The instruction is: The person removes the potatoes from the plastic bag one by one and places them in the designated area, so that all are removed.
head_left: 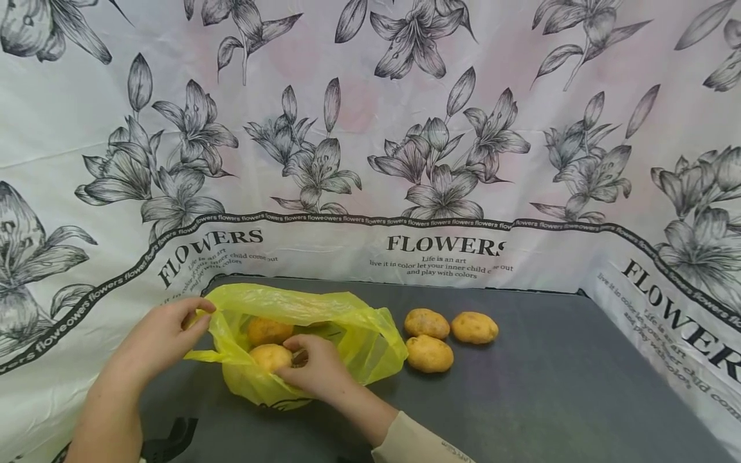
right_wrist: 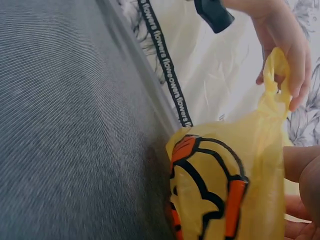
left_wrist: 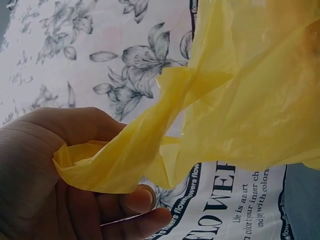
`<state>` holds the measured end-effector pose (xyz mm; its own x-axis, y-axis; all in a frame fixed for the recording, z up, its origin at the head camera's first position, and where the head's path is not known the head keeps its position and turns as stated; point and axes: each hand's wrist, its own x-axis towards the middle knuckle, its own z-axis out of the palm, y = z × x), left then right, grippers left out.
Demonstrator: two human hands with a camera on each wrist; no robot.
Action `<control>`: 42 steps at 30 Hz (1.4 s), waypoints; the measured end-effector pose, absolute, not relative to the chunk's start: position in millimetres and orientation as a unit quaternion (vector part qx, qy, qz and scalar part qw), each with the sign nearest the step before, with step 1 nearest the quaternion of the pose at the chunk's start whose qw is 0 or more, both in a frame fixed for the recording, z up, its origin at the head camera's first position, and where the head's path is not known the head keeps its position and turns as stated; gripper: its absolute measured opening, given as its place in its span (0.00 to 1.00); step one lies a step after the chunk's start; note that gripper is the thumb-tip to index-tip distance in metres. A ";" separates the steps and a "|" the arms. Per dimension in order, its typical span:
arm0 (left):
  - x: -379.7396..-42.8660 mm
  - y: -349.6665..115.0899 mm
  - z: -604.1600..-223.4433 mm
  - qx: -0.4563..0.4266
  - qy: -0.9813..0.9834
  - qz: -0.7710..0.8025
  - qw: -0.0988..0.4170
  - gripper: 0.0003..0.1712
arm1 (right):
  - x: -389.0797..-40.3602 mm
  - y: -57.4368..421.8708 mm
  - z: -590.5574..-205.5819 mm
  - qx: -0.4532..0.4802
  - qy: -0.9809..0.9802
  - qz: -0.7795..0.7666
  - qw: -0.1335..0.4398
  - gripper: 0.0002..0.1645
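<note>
Five potatoes (head_left: 429, 354) are showing: three are lying close together on the grey table (head_left: 521, 392), just right of the one yellow bag (head_left: 246, 386), and two are sitting inside it, on its left side. Two hands are working: the left hand (head_left: 164, 331) is gripping a handle (left_wrist: 110, 167), thumb and fingers bending round it, while the right hand (head_left: 324, 370) is reaching into the mouth, thumb and finger pinching the front potato (head_left: 269, 357). The back potato (head_left: 269, 331) is lying just behind that one. The bag's front wall, bearing a black and orange print (right_wrist: 215, 192), is hiding whatever else it is holding. One beige sleeve (head_left: 417, 444) is covering the right forearm, and flowered cloth (head_left: 359, 161) is hanging around the table
</note>
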<state>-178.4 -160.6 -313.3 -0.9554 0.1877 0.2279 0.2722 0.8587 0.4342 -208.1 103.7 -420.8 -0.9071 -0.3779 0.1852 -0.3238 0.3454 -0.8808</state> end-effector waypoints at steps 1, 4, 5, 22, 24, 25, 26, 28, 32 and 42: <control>-178.4 -160.4 -313.8 -0.120 -0.960 -0.238 0.090 0.18 | -207.1 107.4 -420.1 -0.213 0.816 -0.536 0.028 0.23; -177.6 -159.7 -314.6 -0.122 -0.958 -0.240 0.099 0.16 | -204.2 119.1 -416.0 -0.212 0.808 -0.548 0.032 0.25; -177.5 -160.0 -314.5 -0.122 -0.958 -0.240 0.102 0.16 | -202.9 123.0 -414.0 -0.210 0.806 -0.552 0.034 0.26; -176.4 -165.1 -315.7 -0.129 -0.956 -0.244 0.099 0.17 | -180.9 162.0 -394.7 -0.219 0.788 -0.575 0.026 0.25; -176.5 -165.9 -315.3 -0.130 -0.957 -0.241 0.100 0.17 | -178.7 165.9 -393.3 -0.216 0.785 -0.579 0.026 0.25; -176.7 -166.3 -315.0 -0.130 -0.957 -0.239 0.102 0.17 | -178.1 168.0 -392.3 -0.215 0.785 -0.581 0.025 0.25; -177.0 -166.7 -314.5 -0.130 -0.957 -0.238 0.103 0.17 | -177.7 170.3 -391.1 -0.214 0.784 -0.582 0.026 0.25; -177.3 -167.2 -313.5 -0.130 -0.957 -0.238 0.104 0.17 | -177.3 175.1 -388.3 -0.214 0.783 -0.583 0.026 0.25; -177.4 -166.7 -311.8 -0.129 -0.957 -0.244 0.093 0.18 | -173.9 186.0 -382.6 -0.210 0.778 -0.591 0.030 0.26; -176.8 -167.1 -311.3 -0.128 -0.957 -0.246 0.088 0.18 | -167.6 205.0 -372.2 -0.207 0.769 -0.605 0.022 0.26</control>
<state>-176.8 -167.1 -311.3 -0.9519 0.2010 0.2314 0.2877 0.8462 0.4485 -167.6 205.0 -372.2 -0.9134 -0.3451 0.2161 -0.2913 0.1831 -0.9389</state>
